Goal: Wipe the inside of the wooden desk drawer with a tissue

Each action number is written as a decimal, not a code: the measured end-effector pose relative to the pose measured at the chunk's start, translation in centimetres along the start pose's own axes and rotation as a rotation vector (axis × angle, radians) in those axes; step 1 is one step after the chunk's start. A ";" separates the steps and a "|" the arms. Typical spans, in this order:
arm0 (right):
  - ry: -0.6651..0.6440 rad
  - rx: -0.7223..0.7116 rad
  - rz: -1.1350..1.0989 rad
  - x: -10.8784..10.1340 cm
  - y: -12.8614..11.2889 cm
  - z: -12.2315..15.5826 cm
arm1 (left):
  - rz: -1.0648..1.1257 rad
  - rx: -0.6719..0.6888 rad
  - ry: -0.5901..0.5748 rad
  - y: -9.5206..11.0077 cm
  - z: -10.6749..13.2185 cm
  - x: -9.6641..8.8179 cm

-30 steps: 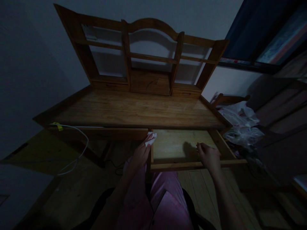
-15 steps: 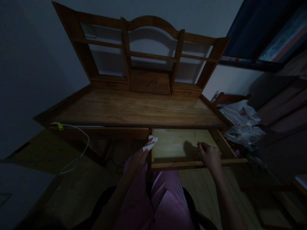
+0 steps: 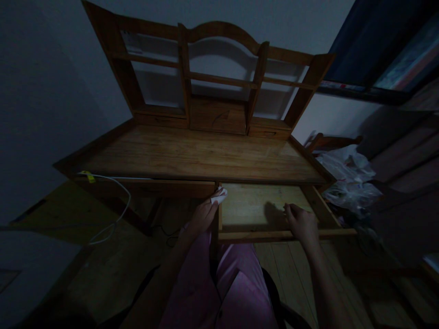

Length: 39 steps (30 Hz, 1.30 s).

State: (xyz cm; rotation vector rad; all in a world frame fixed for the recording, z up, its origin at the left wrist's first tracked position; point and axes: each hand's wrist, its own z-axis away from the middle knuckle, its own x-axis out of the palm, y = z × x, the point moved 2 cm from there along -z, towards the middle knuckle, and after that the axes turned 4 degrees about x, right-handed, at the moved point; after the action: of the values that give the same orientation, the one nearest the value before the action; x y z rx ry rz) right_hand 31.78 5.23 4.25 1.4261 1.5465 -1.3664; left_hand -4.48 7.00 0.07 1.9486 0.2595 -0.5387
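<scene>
A wooden drawer [image 3: 254,236] is pulled out from the right half of the desk, its pale bottom board showing. My left hand [image 3: 203,214] is closed on a crumpled white tissue [image 3: 219,195], which lies against the top of the drawer's left side wall near the desk edge. Over the drawer's front right part is my right hand [image 3: 303,224], fingers curled together; what they hold, if anything, is too dark and small to make out. Its shadow falls on the drawer bottom.
The desktop [image 3: 206,153] carries a wooden shelf hutch [image 3: 222,82] along the wall. A white cable [image 3: 128,201] with a yellow tag hangs at the left front, above a yellow panel [image 3: 68,214]. Plastic bags [image 3: 346,164] sit on a chair at right. My legs are under the drawer.
My left hand has moved slightly forward with the tissue, along the drawer's left side wall. My right hand stays almost where it was. The whole view has shifted a little.
</scene>
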 end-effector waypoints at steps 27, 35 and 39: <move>0.011 0.007 0.004 -0.1 -0.1 0.1 | -0.200 0.229 -0.080 0.5 2.0 -0.3; 0.007 0.012 -0.021 -0.3 -0.3 0.2 | -0.152 0.172 -0.033 -0.2 0.6 -0.1; 0.007 0.002 -0.017 -0.5 -0.5 0.3 | -0.140 0.145 -0.031 0.2 1.5 0.0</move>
State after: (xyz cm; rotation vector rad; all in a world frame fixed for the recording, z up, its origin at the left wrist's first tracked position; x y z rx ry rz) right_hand 31.33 4.86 4.83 1.4238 1.5649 -1.3750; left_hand -4.77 5.53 -0.34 2.0710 0.3475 -0.6951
